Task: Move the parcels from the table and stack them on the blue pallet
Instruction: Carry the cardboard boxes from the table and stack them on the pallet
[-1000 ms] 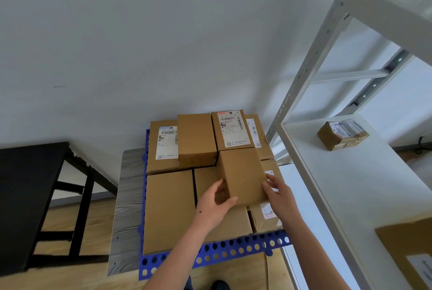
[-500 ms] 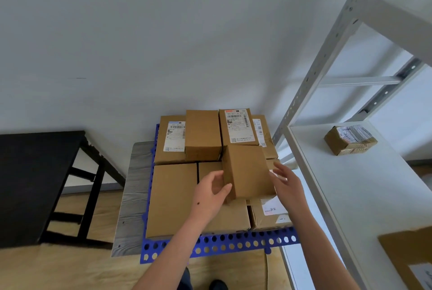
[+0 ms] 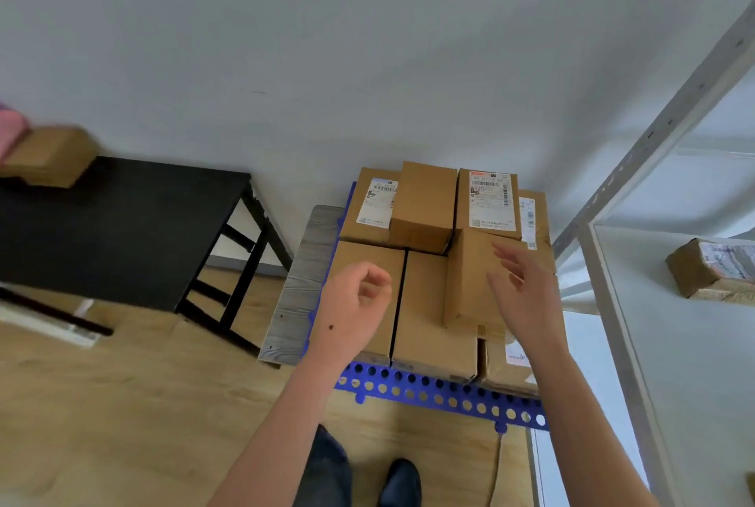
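Observation:
Several brown cardboard parcels lie stacked on the blue perforated pallet (image 3: 441, 394) by the wall. A plain small parcel (image 3: 470, 281) rests on top of the lower layer at the right. My left hand (image 3: 353, 308) hovers above the front parcels with its fingers loosely curled and holds nothing. My right hand (image 3: 521, 288) floats just above and right of the small parcel, fingers spread, apart from it. On the black table (image 3: 118, 228) at the left, a blurred brown parcel (image 3: 47, 155) sits at the far edge.
A white metal shelf (image 3: 670, 343) stands on the right with a taped parcel (image 3: 711, 267) on it. A grey wooden board (image 3: 304, 286) lies under the pallet's left side. Wooden floor stretches in front; my shoe (image 3: 400, 482) is below.
Both hands have let go of the small parcel, which now rests on the stack. The hands pulled back and the view swung left, bringing the black table into sight.

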